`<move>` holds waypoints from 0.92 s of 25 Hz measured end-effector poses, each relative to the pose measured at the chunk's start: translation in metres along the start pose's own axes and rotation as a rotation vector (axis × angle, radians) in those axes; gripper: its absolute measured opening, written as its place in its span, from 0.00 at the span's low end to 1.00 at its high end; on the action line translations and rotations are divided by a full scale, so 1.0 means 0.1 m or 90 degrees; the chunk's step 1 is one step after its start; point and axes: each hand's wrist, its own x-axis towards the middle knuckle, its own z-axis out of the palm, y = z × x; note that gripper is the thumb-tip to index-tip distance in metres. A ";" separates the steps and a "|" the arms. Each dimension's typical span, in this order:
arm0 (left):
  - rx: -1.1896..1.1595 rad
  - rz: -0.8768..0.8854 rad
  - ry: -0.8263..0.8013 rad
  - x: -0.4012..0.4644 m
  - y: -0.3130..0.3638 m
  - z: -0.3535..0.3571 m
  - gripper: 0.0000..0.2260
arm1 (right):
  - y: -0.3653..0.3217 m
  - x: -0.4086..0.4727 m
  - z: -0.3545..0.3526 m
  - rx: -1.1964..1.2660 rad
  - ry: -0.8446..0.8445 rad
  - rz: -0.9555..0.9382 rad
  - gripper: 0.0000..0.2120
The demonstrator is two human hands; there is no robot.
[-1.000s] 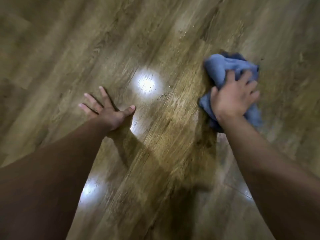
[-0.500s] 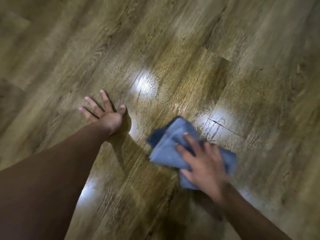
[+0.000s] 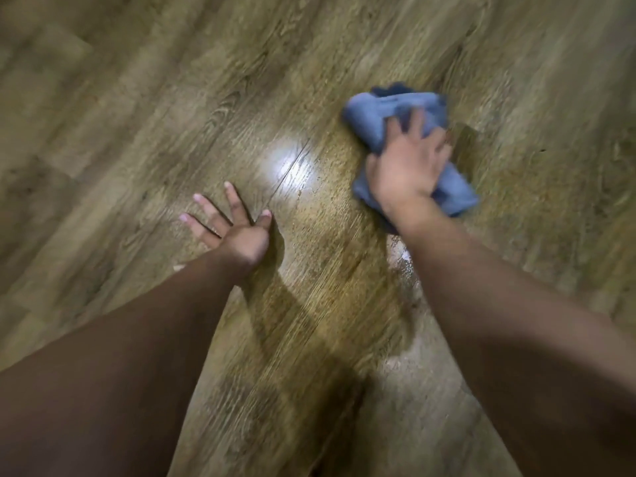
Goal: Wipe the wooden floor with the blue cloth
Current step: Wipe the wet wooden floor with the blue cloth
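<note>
Two bare hands are working low over the wooden floor [image 3: 103, 139], seen from above by the person's head camera. On the left, the left hand [image 3: 234, 232] is lying flat on the boards with its fingers straight and spread, holding nothing and apparently taking the person's weight as a prop. Just beyond its fingertips a bright ceiling-light reflection [image 3: 285, 160] is gleaming on a plank seam, and the boards around it are looking darker and glossier, probably damp. Further right, the right hand [image 3: 409, 163] is pressing down on the blue cloth [image 3: 382, 111], which is sitting bunched on the floor, well apart from the left hand. Motion blur is smearing the fingers there; they seem to be lying over the bundle more than curling round it, though that cannot be told for certain. Folds of cloth are sticking out past the fingertips on the far side and past the wrist on the near side.

Judging from this, the person is mid-stroke in the wiping. To do the stroke well, the palm should be bearing evenly on the cloth so the whole underside is meeting the wood, the passes should be overlapping, and the bundle could be flattened, since a crumpled wad is touching less floor. The propping hand is sitting on a glossy patch and might slip.
</note>
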 end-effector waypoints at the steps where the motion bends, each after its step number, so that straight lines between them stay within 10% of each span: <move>1: -0.105 0.015 0.024 0.01 -0.01 0.00 0.33 | -0.22 -0.13 0.00 0.002 0.003 -0.081 0.26; 3: -0.525 0.052 -0.018 -0.10 0.06 -0.09 0.30 | -0.53 -0.60 0.00 0.016 0.002 -0.216 0.29; 5: -0.634 0.008 -0.022 -0.12 0.08 -0.14 0.28 | -0.59 -1.25 0.00 0.043 -0.031 -0.268 0.31; 12: 0.096 0.038 0.055 -0.14 -0.45 -0.23 0.36 | 0.84 -2.47 0.00 0.008 -0.127 -0.441 0.39; 17: 0.074 0.003 -0.007 0.03 -0.77 -0.32 0.37 | 1.41 -1.44 -0.01 -0.018 -0.022 -0.259 0.31; 23: 0.086 -0.004 -0.009 0.05 -0.71 -0.32 0.31 | -0.20 -0.05 0.07 -0.002 0.030 -0.007 0.24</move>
